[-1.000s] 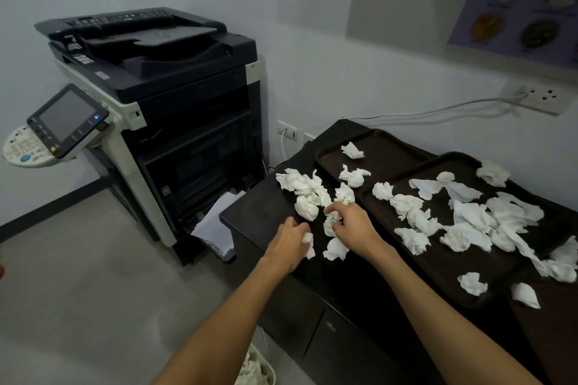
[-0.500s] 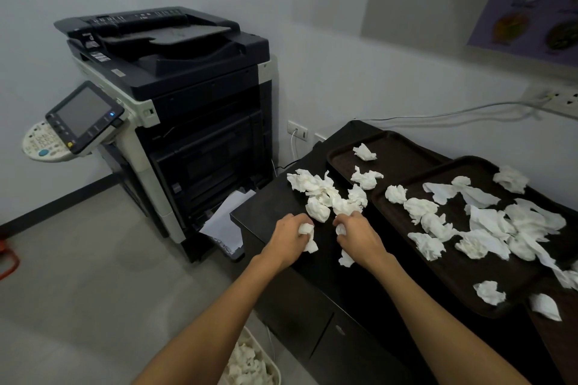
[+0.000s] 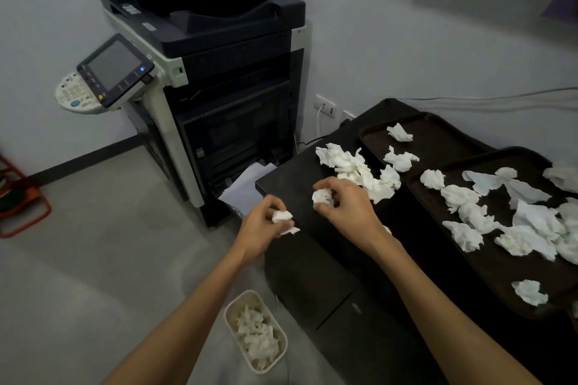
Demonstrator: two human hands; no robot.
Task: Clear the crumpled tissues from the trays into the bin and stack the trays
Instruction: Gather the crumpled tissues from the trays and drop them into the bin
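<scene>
My left hand (image 3: 261,228) grips a crumpled white tissue (image 3: 281,216) just off the cabinet's left corner. My right hand (image 3: 347,208) holds another balled tissue (image 3: 322,197) above the cabinet top. A pile of loose tissues (image 3: 353,167) lies on the cabinet beside the trays. The far dark tray (image 3: 438,137) carries two tissues. The near dark tray (image 3: 488,266) is strewn with several tissues. A small white bin (image 3: 233,306) on the floor below my left arm contains crumpled tissues.
A large photocopier (image 3: 219,72) stands left of the black cabinet (image 3: 312,262), with white paper sticking out low down. Wall sockets (image 3: 325,105) and a cable run behind. An orange frame (image 3: 18,212) sits at the floor's left edge.
Both hands have lifted off the cabinet top with tissues and drawn back toward the left corner. The view tilted down, bringing the bin on the floor into sight.
</scene>
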